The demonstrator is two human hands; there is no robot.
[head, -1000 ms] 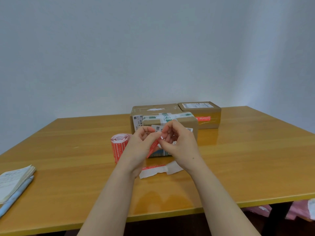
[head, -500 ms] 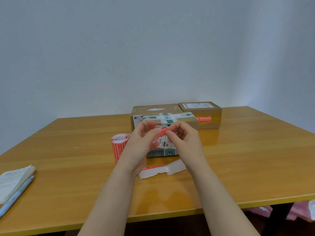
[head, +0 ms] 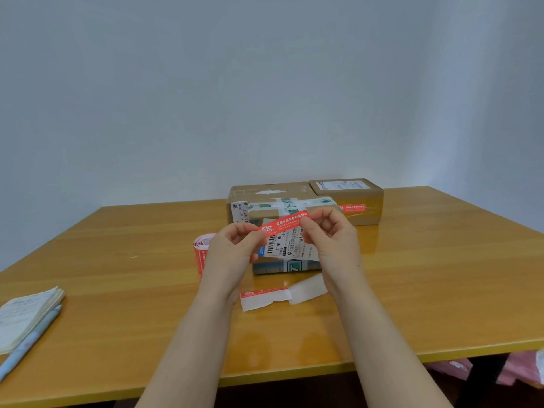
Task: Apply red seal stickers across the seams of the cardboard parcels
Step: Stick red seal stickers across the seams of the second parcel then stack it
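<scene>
A plain office-like packing room: bare pale wall (head: 265,83), wooden bench (head: 441,290), taped cardboard parcels (head: 265,214) just beyond the fingers (head: 244,231), sticker roll (head: 200,248) left of them, notepad (head: 26,316) and pen (head: 29,346) far left.

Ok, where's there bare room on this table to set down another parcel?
Widest bare patch: the right side of the table, beyond the parcels. Another lies between the notepad and the sticker roll. The centre is crowded: parcels, roll, torn backing paper, and the left hand and right hand pinching a red sticker.
</scene>
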